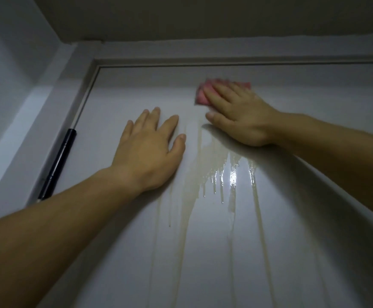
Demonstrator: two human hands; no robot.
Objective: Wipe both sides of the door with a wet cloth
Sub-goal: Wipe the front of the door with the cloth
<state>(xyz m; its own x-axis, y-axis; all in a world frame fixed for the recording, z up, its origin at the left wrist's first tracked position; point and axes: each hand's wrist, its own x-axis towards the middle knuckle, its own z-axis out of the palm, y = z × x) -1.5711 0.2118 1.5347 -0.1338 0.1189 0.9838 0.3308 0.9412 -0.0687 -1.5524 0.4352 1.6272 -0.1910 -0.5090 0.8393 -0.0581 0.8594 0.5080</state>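
Pink cloth [202, 96] is being pressed flat against the upper part of the white door [292, 230], close under the top of the door frame [90, 85], by the right hand [241, 114], whose fingers are being held straight and spread over it rather than curled round it. The left hand [150, 147] is being laid open on the door just beside, palm down and fingers extended, gripping nothing; the panel is probably being steadied by it. Water streaks [232, 174] are being shed down the surface below the cloth, and light is being caught in the wet patch. A black cylindrical fitting [59, 161] is being shown at the left edge, along the frame. The step in hand is judged to be the wiping of the top of this face. For the next move, firm even pressure is being called for, with strokes being carried sideways and then downward so that the runs are being gathered up; the other face cannot be seen.
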